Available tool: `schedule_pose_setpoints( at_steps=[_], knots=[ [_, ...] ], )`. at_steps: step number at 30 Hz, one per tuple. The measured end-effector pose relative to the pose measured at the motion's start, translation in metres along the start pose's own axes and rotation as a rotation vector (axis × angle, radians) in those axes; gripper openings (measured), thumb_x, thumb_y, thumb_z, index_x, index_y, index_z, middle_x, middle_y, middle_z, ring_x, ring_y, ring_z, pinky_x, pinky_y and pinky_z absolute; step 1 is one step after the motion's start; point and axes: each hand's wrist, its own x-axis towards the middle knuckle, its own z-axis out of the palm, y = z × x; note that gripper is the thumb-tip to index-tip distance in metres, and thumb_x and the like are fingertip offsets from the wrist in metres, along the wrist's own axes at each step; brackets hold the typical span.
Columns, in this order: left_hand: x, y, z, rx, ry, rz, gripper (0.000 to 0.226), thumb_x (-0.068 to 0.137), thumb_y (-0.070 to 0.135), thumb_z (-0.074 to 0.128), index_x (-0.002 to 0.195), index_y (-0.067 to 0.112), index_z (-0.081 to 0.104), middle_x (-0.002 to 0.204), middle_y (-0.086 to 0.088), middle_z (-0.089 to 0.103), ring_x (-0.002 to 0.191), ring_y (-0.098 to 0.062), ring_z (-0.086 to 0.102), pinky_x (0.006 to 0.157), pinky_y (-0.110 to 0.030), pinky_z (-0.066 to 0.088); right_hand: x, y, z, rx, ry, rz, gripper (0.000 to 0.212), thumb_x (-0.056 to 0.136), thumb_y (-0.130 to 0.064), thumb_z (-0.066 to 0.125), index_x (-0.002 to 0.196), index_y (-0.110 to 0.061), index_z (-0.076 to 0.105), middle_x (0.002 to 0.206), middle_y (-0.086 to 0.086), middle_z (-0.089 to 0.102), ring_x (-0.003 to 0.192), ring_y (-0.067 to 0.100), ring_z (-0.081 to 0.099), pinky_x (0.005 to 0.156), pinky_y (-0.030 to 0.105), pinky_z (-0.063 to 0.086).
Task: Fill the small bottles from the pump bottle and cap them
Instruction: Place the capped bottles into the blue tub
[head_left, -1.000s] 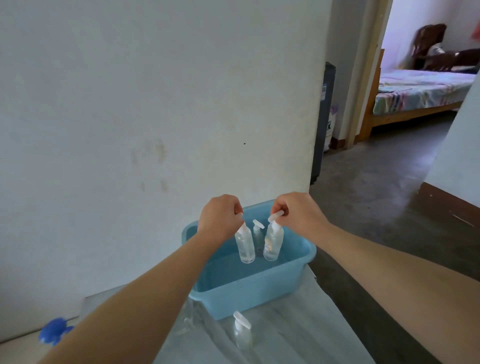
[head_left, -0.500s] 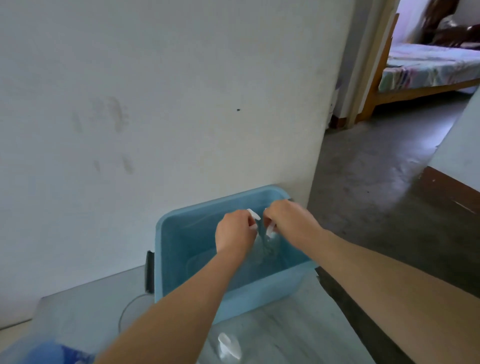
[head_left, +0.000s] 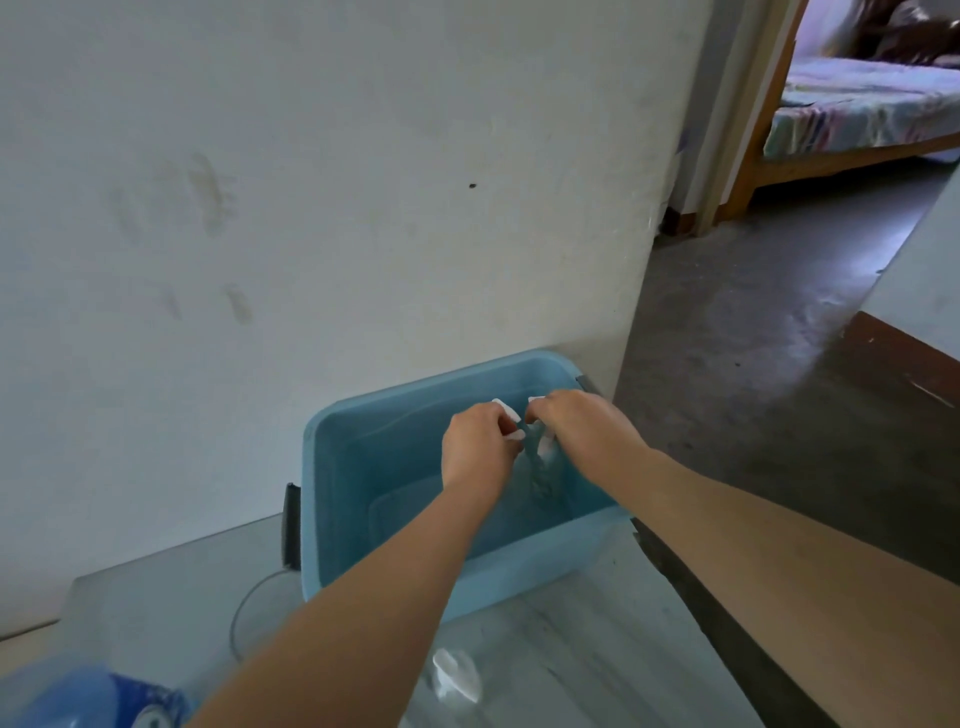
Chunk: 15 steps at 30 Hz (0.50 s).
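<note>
Blocking small bottles (head_left: 540, 480) inside blue tub (head_left: 436, 378), pinched white caps (head_left: 506, 414) with left hand (head_left: 479, 449), right hand (head_left: 584, 431); spare bottle (head_left: 456, 675) before tub.

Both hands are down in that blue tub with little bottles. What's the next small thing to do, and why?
Probably set both down and let go: the left hand and right hand each pinch a capped small bottle low inside the blue tub.

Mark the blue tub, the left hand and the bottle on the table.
blue tub (head_left: 374, 452): head view, inside left wall.
left hand (head_left: 475, 447): head view, back of the hand.
bottle on the table (head_left: 454, 675): head view, its white cap.
</note>
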Motion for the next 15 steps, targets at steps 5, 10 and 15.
schedule_pose_setpoints(
  at_steps=[5, 10, 15],
  knots=[
    [-0.007, -0.004, -0.012, -0.008, -0.004, -0.004, 0.012, 0.08, 0.015, 0.071, 0.09, 0.015, 0.064, 0.086, 0.002, 0.065, 0.085, -0.018, 0.06, 0.073, -0.025, 0.044, -0.019, -0.003, -0.005, -0.005, 0.186, -0.073, 0.043, 0.081, 0.004, 0.056, 0.117, -0.019, 0.059, 0.108, 0.001, 0.058, 0.097, 0.022, 0.059, 0.07, 0.03, 0.046],
    [-0.032, -0.006, -0.042, -0.027, 0.045, -0.011, 0.021, 0.08, 0.017, 0.071, 0.1, 0.016, 0.068, 0.103, 0.002, 0.069, 0.094, -0.016, 0.064, 0.081, -0.028, 0.048, -0.056, -0.03, -0.015, 0.175, 0.35, -0.141, 0.038, 0.083, -0.006, 0.057, 0.118, -0.022, 0.059, 0.111, -0.002, 0.058, 0.104, 0.019, 0.053, 0.079, 0.036, 0.051],
    [-0.089, -0.023, -0.079, -0.077, 0.112, 0.014, 0.012, 0.078, 0.011, 0.069, 0.086, 0.021, 0.069, 0.083, 0.012, 0.067, 0.076, -0.008, 0.064, 0.074, -0.024, 0.051, -0.11, -0.073, -0.008, 0.365, 0.298, -0.219, 0.041, 0.082, -0.013, 0.06, 0.12, -0.027, 0.056, 0.107, -0.009, 0.055, 0.091, 0.007, 0.05, 0.076, 0.028, 0.047]
  ],
)
